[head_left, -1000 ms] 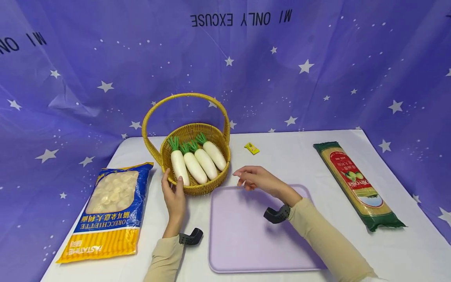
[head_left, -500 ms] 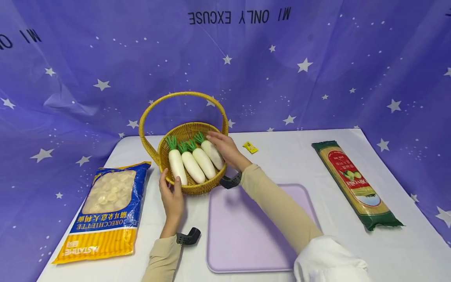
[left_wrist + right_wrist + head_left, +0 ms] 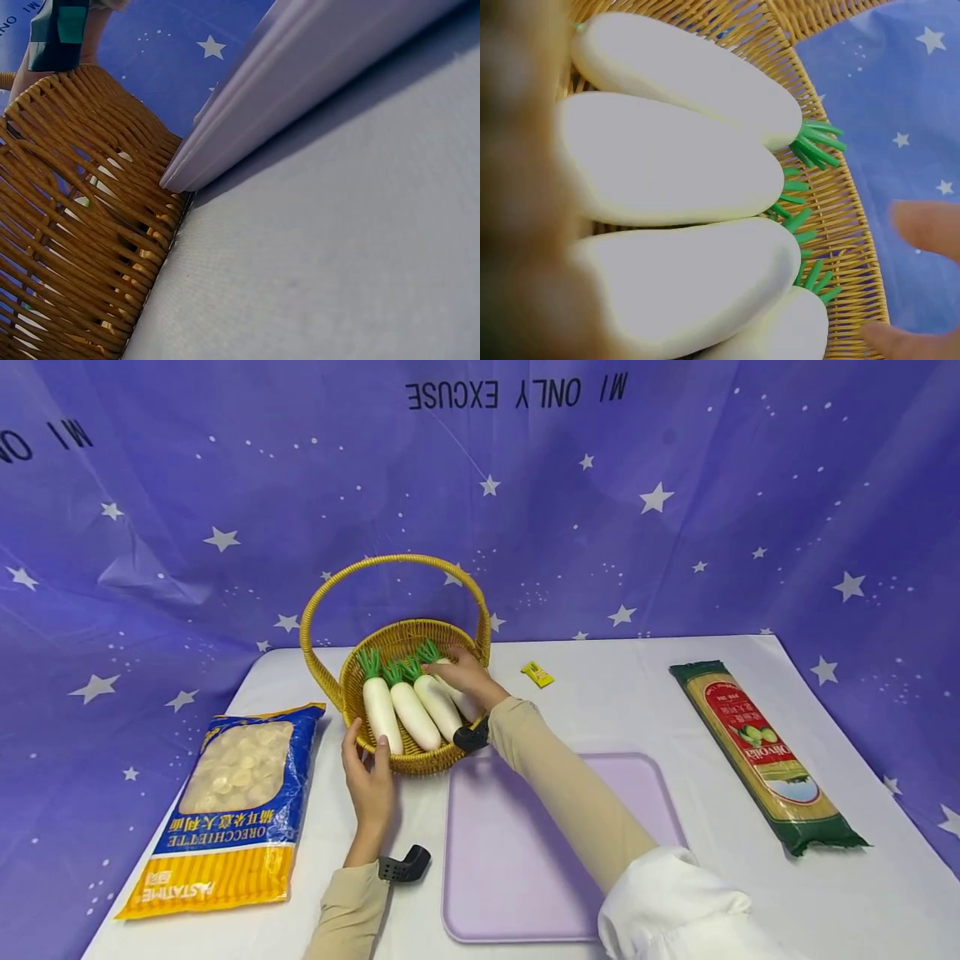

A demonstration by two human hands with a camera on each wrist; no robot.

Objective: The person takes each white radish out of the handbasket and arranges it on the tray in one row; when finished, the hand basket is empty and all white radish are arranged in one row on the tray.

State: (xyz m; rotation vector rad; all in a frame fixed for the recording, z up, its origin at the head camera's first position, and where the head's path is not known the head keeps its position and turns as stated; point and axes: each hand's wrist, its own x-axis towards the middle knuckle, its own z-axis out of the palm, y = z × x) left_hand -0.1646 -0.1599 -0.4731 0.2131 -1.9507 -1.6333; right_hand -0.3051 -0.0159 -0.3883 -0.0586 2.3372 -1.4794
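Note:
Several white radishes [image 3: 416,716] with green tops lie side by side in a wicker basket [image 3: 423,764] with a tall arched handle. My left hand [image 3: 371,789] holds the basket's near left rim, its thumb by the end of the leftmost radish. Over the basket's right side, my right hand [image 3: 468,681] reaches in from above and partly hides the rightmost radish [image 3: 467,703]. In the right wrist view, two spread fingertips [image 3: 926,225] show beside the green tops, apart from each other, near that radish's leafy end [image 3: 799,326].
A pale purple tray [image 3: 555,860] lies in front of the basket. Left of it is a blue and yellow bag of orecchiette [image 3: 232,802]; at the right lies a long green-ended pasta pack [image 3: 765,752]. A small yellow packet [image 3: 537,674] sits behind the tray.
My right hand has moved from above the tray leftward into the basket, coming down over the rightmost radish. My left hand has stayed at the basket's rim.

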